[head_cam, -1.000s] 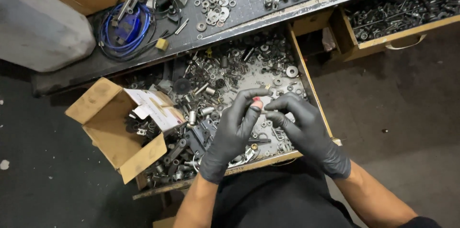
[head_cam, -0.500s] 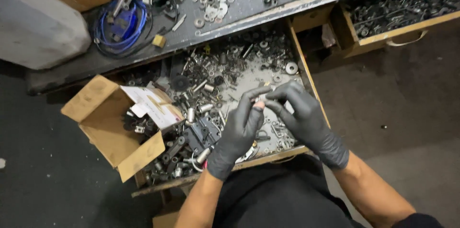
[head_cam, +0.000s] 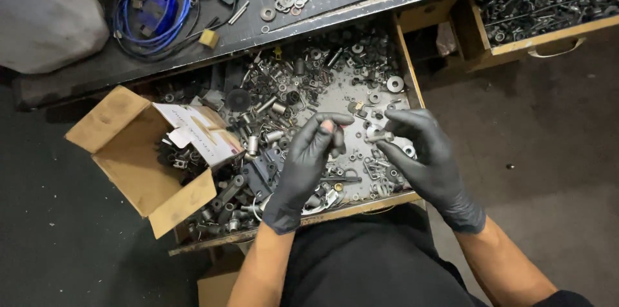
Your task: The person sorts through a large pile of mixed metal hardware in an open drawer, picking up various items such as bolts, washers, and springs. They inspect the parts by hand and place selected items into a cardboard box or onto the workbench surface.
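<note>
gloved hands have parted: right hand pinches a metal fitting, left hand curled empty.

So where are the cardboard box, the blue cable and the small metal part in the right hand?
cardboard box (head_cam: 122, 165): head view, on the bare inner wall of the open box.
blue cable (head_cam: 155, 20): head view, on the coiled loops on the bench.
metal part (head_cam: 375, 134): head view, on its shiny body between the right fingers.

Matt black rubbery gloves – dull grey metal hardware – rough brown cardboard box
</note>
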